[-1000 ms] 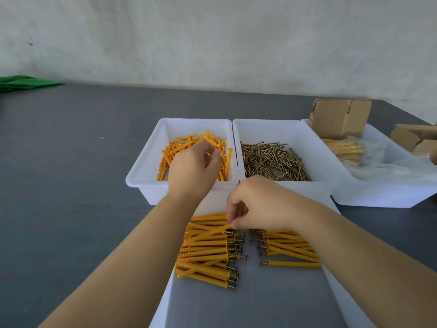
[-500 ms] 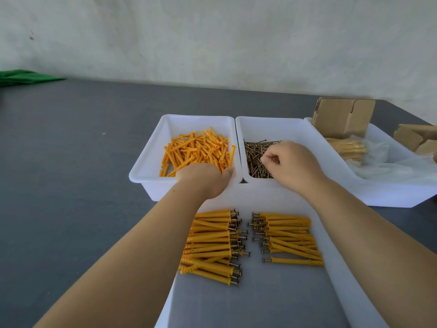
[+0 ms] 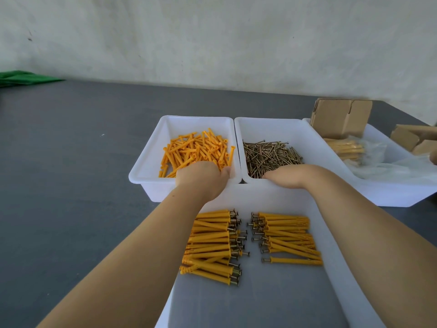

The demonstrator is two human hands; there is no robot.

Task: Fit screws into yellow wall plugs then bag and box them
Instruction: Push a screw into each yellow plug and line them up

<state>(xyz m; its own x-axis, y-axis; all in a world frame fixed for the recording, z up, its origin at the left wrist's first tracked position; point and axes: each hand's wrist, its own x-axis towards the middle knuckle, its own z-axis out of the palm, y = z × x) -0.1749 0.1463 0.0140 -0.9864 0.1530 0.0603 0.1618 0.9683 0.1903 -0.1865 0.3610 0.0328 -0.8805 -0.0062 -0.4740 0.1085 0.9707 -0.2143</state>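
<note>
The loose yellow wall plugs [image 3: 196, 150] lie in a white tub [image 3: 146, 162] in the middle of the picture, and the screws [image 3: 272, 155] lie in the next white tub [image 3: 307, 138] just to its right. A second ago the left hand [image 3: 202, 179] was deep in the plugs and the right hand [image 3: 287, 176] was down low, setting a finished piece on the piles. Half a second ago the right hand had gone up into the screws. Now both hands sit at the near edges of the two tubs, backs up and fingers tucked under. I cannot tell if the left hand has a plug or if the right hand has a screw, because the fingers are hidden. It looks like both hands are coming back with new pieces, so the next screw may go into a plug soon. Lower in the picture, two piles of plugs with screws in them [image 3: 212, 242] [image 3: 288, 235] lie side by side in a flat white tray [image 3: 272, 304], screw heads facing each other. At the upper right, a third tub [image 3: 402, 197] holds a bagged bunch [image 3: 347, 147], clear bags [image 3: 402, 166] and a cardboard box [image 3: 340, 117]. Everything sits on the dark grey bench [image 3: 71, 174]. Lots of loose plugs and screws are left, so there is plenty more to do.
</note>
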